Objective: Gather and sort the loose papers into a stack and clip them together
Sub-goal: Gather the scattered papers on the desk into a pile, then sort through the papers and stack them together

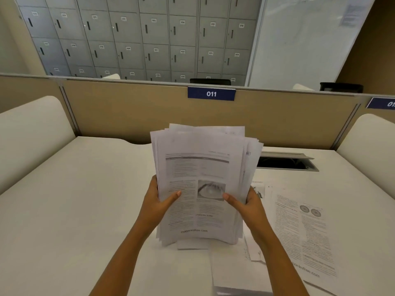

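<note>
A thick, uneven stack of printed papers (201, 167) stands upright on its lower edge on the white desk (74, 199), its sheets fanned at the top and right. My left hand (156, 206) grips its left edge with the thumb across the front page. My right hand (245, 207) grips the right edge the same way. Loose printed sheets (303, 231) lie flat on the desk to the right, and more white sheets (233, 268) lie near the front under my right forearm. No clip is visible.
A tan partition (128, 112) with a blue "011" label (211, 94) closes the desk's far side. A cable hatch (286, 162) is sunk into the desk at the back right. White curved side dividers (32, 133) flank the desk. Grey lockers stand beyond.
</note>
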`<state>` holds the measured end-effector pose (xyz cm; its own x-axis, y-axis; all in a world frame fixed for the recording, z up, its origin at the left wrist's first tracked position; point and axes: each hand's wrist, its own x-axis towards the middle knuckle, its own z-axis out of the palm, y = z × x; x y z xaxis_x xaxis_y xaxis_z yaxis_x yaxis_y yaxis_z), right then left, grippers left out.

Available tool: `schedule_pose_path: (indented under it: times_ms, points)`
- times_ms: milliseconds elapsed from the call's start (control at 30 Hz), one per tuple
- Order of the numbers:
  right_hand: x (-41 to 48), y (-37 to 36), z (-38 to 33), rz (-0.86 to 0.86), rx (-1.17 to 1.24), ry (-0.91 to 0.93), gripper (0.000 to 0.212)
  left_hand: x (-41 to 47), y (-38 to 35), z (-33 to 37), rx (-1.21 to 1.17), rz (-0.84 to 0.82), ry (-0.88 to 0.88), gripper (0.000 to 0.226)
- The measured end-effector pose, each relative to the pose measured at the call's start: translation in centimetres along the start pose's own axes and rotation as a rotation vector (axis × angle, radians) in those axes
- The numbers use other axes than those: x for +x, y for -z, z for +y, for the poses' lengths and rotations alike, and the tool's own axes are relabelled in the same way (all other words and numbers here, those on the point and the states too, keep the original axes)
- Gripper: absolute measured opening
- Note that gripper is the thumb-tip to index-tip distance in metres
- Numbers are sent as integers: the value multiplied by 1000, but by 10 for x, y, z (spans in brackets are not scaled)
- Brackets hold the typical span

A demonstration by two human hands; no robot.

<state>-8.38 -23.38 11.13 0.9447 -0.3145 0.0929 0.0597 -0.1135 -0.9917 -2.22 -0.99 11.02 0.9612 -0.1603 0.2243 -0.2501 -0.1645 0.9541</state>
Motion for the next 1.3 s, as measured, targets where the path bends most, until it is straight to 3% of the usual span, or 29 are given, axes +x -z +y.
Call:
schedule_pose_path:
  times_ms: [133, 267, 300, 400, 533, 633, 800, 900, 1033, 1200, 1300]
  points:
    - [1, 1, -7, -6, 34, -1, 45, 2, 3, 11, -45, 3, -33, 46]
    - [1, 3, -13, -40, 91, -13, 63, 3, 4, 21, -168, 27, 0, 39]
    - [1, 4, -14, -66, 77, -21, 59, 4, 6, 22, -201, 21, 24, 38]
    - [0, 5, -14, -158, 39, -33, 30, 7, 14, 19, -229, -42, 87, 62]
    - [-4, 1, -16, -207, -3, -22, 29, 10, 15, 19, -200, -126, 137, 79]
    - [-5, -2, -22, -106, 2, 20, 37, 10, 14, 20, -215, -125, 133, 79]
    - [-5, -2, -46, 178, 71, 289, 65, 7, 15, 20, -213, -127, 120, 82]
    - [-9, -5, -71, 354, -284, 579, 74, 7, 15, 21, -213, -158, 121, 72]
    - [-19, -37, -113, 247, -783, 908, 68, 6, 15, 23, -203, -187, 110, 76]
    - [-14, -80, -116, 90, -1153, 923, 68, 2, 16, 27, -193, -193, 97, 84]
    - [-12, -87, -116, 74, -1188, 920, 61, 0, 16, 28, -177, -200, 107, 91]
